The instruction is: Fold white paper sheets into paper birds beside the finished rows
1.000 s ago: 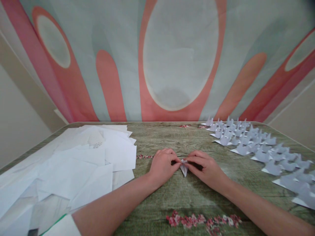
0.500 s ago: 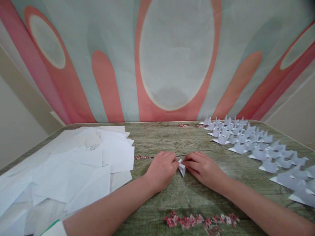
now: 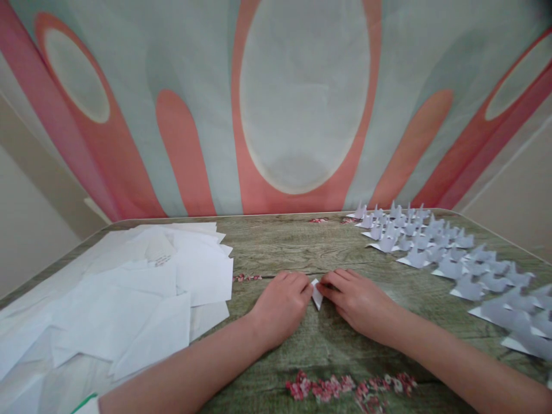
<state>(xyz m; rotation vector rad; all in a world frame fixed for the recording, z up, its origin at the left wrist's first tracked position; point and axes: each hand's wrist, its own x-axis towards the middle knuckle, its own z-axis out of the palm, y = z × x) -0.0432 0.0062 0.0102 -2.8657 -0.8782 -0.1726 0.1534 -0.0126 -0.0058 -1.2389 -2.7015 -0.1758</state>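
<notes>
A small folded white paper piece (image 3: 317,294) lies on the green wood-pattern table (image 3: 328,351) between my two hands. My left hand (image 3: 282,306) rests knuckles up, its curled fingers pinching the piece's left edge. From the other side my right hand (image 3: 360,303) presses its fingertips onto the piece's right edge. Both hands lie flat against the tabletop near its middle.
A loose heap of white paper sheets (image 3: 129,299) covers the table's left side. Several finished folded paper figures (image 3: 452,259) stand in rows along the right side to the far edge. A pink and grey patterned cloth (image 3: 302,103) hangs behind the table.
Both hands and the folded piece stay almost in place; the fingers have shifted slightly on the paper. The view has drifted a little to the right.
</notes>
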